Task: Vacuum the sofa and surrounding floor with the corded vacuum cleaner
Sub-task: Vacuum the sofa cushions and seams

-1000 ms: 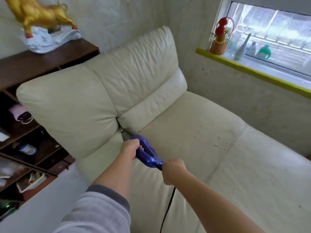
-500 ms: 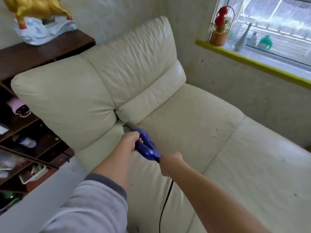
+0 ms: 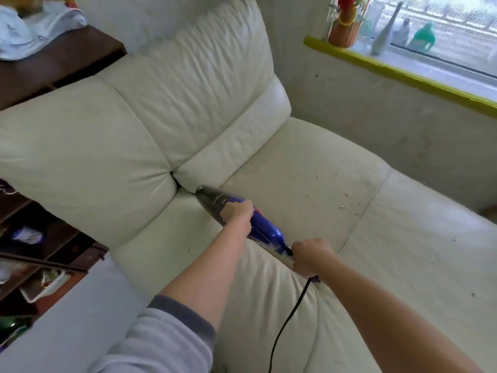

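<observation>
1. Cream leather, creased & puffy: sofa w/ two fat back cushions; seat flatter, stitched seam running across it.
2. Handheld vacuum cleaner lies on the sofa seat, glossy blue plastic body tapering to a dark smoky nozzle; nozzle tip sits right at the crease where back cushions meet seat, just below the gap betw. the two cushions.
3. Left hand wrapped over front of the blue body, just behind the nozzle, fingers clenched round it. Grey knit sleeve w/ darker cuff pushed up the forearm.
4. Right hand grasps the rear handle end, fingers curled tight round it.
5. Black cord, thin & round, exits below the right hand, trails down over the seat toward the bottom edge.
6. Pale crumbs scattered on the seat, right of the vacuum, near the seam.
7. Left of sofa: dark wood shelf unit, cluttered, contents blurred.
8. Right of sofa, up high: yellow-edged windowsill w/ a slim white bottle-shaped vase, an orange basket, a green figure.
9. No readable brand/label on the vacuum: too blurred.
</observation>
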`<state>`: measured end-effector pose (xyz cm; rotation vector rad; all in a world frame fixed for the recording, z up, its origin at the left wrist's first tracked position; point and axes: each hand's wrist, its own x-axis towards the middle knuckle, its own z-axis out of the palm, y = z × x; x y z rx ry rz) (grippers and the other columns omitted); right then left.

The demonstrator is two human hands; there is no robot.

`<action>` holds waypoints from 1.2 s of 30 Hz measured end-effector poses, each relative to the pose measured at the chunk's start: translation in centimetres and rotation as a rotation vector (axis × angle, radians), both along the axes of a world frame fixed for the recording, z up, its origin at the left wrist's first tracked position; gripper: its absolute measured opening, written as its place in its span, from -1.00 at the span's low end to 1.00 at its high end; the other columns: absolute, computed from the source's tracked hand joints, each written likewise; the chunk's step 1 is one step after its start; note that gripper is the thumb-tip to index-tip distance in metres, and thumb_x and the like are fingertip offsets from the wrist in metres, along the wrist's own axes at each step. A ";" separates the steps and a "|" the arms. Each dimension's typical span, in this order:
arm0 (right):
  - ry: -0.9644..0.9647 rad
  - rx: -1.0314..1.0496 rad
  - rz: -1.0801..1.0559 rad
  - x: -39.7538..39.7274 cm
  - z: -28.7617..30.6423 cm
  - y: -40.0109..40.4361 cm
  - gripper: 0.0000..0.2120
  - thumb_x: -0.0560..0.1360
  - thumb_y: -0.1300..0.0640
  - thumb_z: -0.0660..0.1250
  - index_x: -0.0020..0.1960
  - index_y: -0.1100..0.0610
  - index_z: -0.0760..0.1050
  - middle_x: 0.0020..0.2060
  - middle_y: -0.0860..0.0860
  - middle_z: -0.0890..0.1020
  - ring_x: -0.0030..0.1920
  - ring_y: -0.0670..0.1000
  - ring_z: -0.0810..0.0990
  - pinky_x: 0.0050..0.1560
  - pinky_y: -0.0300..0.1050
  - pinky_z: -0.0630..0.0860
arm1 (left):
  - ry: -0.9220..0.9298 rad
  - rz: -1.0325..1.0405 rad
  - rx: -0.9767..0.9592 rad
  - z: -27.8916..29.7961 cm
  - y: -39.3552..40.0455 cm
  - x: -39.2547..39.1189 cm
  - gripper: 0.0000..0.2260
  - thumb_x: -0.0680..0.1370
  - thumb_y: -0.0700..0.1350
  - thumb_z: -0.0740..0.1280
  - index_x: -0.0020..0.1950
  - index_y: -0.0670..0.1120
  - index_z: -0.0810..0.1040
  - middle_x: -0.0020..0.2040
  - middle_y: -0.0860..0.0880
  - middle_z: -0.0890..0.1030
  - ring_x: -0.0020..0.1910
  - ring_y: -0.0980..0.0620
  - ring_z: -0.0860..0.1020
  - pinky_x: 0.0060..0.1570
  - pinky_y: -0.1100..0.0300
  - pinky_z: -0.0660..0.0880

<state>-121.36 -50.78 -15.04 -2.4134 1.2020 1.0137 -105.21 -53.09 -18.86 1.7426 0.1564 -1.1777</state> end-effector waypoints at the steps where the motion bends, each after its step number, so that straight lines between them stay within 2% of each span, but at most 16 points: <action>1: -0.008 -0.010 -0.015 -0.5 0.1 -0.2 -0.74 0.49 0.22 0.15 0.14 0.14 0.50 -0.20 0.01 0.53 -0.11 0.12 0.54 -0.16 -0.16 0.35 | 0.024 0.042 -0.058 -0.4 -0.4 -0.6 -0.76 0.41 -0.35 0.22 0.07 -0.24 0.44 -0.60 -0.06 0.49 -0.57 -0.04 0.48 -0.20 0.08 0.56; 2: -0.018 -0.027 -0.033 -0.7 0.1 -0.5 -0.74 0.49 0.21 0.16 0.13 0.14 0.50 -0.13 0.03 0.57 -0.07 0.12 0.56 -0.16 -0.16 0.36 | 0.035 0.063 -0.123 -0.6 -0.8 -1.0 -0.61 0.42 -0.36 0.24 0.24 -0.23 0.37 -0.56 -0.07 0.50 -0.60 -0.03 0.47 -0.28 0.11 0.54; 4: -0.046 -0.082 -0.061 -0.7 0.6 -1.1 -0.76 0.49 0.20 0.17 0.11 0.13 0.51 -0.03 0.05 0.61 0.00 0.12 0.59 -0.14 -0.16 0.38 | 0.063 0.114 -0.307 -0.1 -1.2 -1.6 -0.45 0.48 -0.39 0.22 0.44 -0.12 0.23 -0.46 -0.12 0.51 -0.59 0.01 0.47 -0.37 0.17 0.50; 7: -0.092 -0.193 -0.077 -0.7 1.2 -2.2 -0.81 0.50 0.17 0.20 0.06 0.11 0.53 -0.04 0.03 0.62 -0.01 0.10 0.61 -0.15 -0.15 0.37 | 0.165 0.218 -0.482 0.2 -2.6 -1.7 -0.57 0.57 -0.39 0.18 0.40 -0.11 0.31 -0.33 -0.14 0.45 -0.51 0.01 0.48 -0.38 0.15 0.53; 11: -0.114 -0.208 -0.045 -0.6 1.8 -2.6 -0.82 0.53 0.11 0.22 0.05 0.12 0.53 -0.08 0.03 0.63 -0.05 0.10 0.61 -0.19 -0.14 0.35 | 0.028 0.243 -0.347 0.8 -5.1 -2.4 -0.81 0.56 -0.33 0.09 0.10 -0.14 0.39 -0.55 -0.02 0.37 -0.65 0.06 0.32 -0.49 0.21 0.36; 13: -0.107 -0.156 -0.066 -0.7 2.1 -2.6 -0.83 0.52 0.15 0.22 0.06 0.13 0.53 -0.21 0.00 0.57 -0.10 0.12 0.58 -0.20 -0.13 0.34 | -0.038 0.226 -0.262 1.3 -6.0 -3.1 -0.84 0.55 -0.31 0.04 0.01 -0.15 0.36 -0.62 0.01 0.37 -0.72 0.08 0.30 -0.49 0.21 0.32; 14: -0.108 -0.142 -0.082 -1.0 2.2 -2.5 -0.82 0.51 0.18 0.22 0.07 0.14 0.52 -0.31 -0.02 0.48 -0.13 0.12 0.56 -0.20 -0.13 0.35 | -0.064 0.206 -0.225 1.5 -6.2 -3.4 -0.85 0.56 -0.29 0.03 0.01 -0.16 0.36 -0.56 -0.04 0.42 -0.72 0.07 0.31 -0.50 0.21 0.34; 16: -0.111 -0.136 -0.100 -1.6 2.5 -2.5 -0.81 0.51 0.21 0.22 0.08 0.15 0.52 -0.37 -0.02 0.38 -0.17 0.11 0.53 -0.20 -0.12 0.35 | -0.110 0.164 -0.153 1.4 -6.4 -3.9 -0.84 0.57 -0.27 0.03 0.03 -0.19 0.38 -0.32 -0.21 0.52 -0.66 0.01 0.39 -0.58 0.23 0.37; 19: -0.114 -0.138 -0.117 -2.7 3.0 -2.1 -0.80 0.50 0.21 0.23 0.10 0.15 0.52 -0.20 0.05 0.53 -0.06 0.12 0.59 -0.18 -0.13 0.36 | -0.156 0.089 -0.091 1.6 -6.3 -5.1 -0.78 0.59 -0.27 0.04 0.12 -0.24 0.42 -0.03 -0.36 0.60 -0.53 -0.04 0.45 -0.65 0.27 0.37; 21: -0.121 -0.148 -0.118 -3.5 3.3 -1.6 -0.79 0.49 0.21 0.23 0.10 0.16 0.52 -0.06 0.08 0.61 -0.01 0.13 0.60 -0.17 -0.15 0.36 | -0.171 0.039 -0.076 2.0 -6.2 -6.0 -0.83 0.60 -0.26 0.05 0.09 -0.22 0.39 0.00 -0.34 0.61 -0.48 -0.04 0.48 -0.61 0.24 0.38; 25: -0.110 -0.163 -0.121 -6.0 4.2 -0.4 -0.80 0.50 0.23 0.23 0.10 0.17 0.51 -0.03 0.08 0.62 -0.01 0.13 0.61 -0.17 -0.14 0.36 | -0.187 -0.040 -0.047 2.3 -5.4 -8.2 -0.71 0.58 -0.28 0.06 0.17 -0.32 0.50 -0.01 -0.32 0.63 -0.45 -0.06 0.51 -0.74 0.36 0.27; 29: -0.076 -0.198 -0.112 -8.8 4.9 0.8 -0.80 0.52 0.24 0.22 0.12 0.16 0.50 0.02 0.07 0.62 0.03 0.12 0.60 -0.13 -0.13 0.38 | -0.169 -0.064 -0.042 3.1 -4.2 -11.2 -0.72 0.59 -0.24 0.07 0.17 -0.28 0.49 0.00 -0.27 0.64 -0.18 -0.16 0.64 -0.67 0.28 0.35; 30: -0.068 -0.210 -0.104 -9.4 4.9 1.1 -0.80 0.53 0.24 0.21 0.12 0.15 0.50 0.02 0.07 0.62 0.03 0.11 0.60 -0.12 -0.12 0.39 | -0.168 -0.068 -0.038 3.3 -3.9 -11.9 -0.72 0.59 -0.24 0.07 0.17 -0.28 0.49 0.00 -0.26 0.64 -0.17 -0.17 0.64 -0.65 0.28 0.36; 36: -0.043 -0.269 -0.053 -11.6 5.1 2.9 -0.82 0.55 0.25 0.21 0.11 0.14 0.51 -0.02 0.03 0.61 0.00 0.08 0.60 -0.16 -0.12 0.39 | -0.170 -0.080 -0.038 3.8 -2.1 -13.7 -0.72 0.59 -0.23 0.09 0.16 -0.29 0.52 -0.06 -0.26 0.65 -0.41 -0.05 0.57 -0.67 0.30 0.38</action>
